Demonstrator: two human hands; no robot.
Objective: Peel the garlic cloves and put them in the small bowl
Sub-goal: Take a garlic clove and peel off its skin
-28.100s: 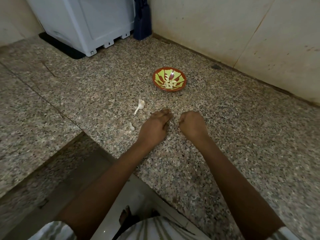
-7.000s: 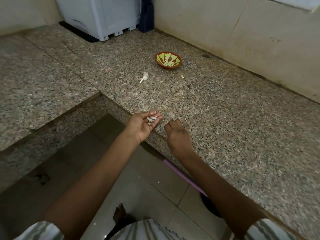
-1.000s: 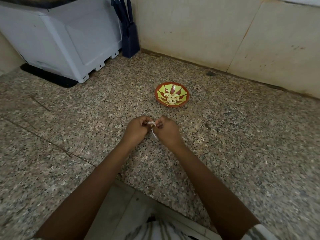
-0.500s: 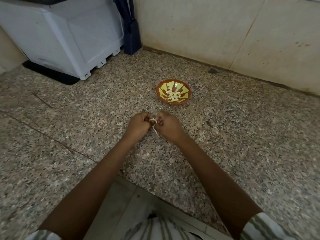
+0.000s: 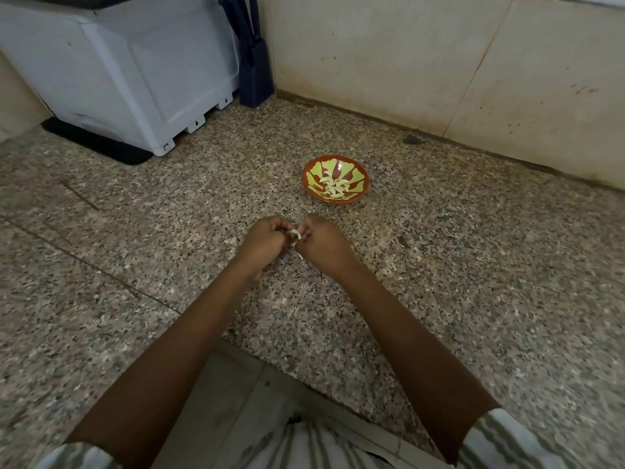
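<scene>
You pinch the garlic clove [image 5: 295, 234] between both hands, just above the granite counter [image 5: 473, 265], with a strip of skin dangling below it. Your left hand [image 5: 265, 243] and right hand [image 5: 324, 245] grasp it with curled fingers. The small bowl [image 5: 338, 202], holding peeled cloves [image 5: 334, 190], stands just beyond your hands.

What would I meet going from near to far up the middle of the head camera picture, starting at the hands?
Left hand and right hand pinching the garlic between them → small bowl holding peeled cloves → tiled wall.
</scene>
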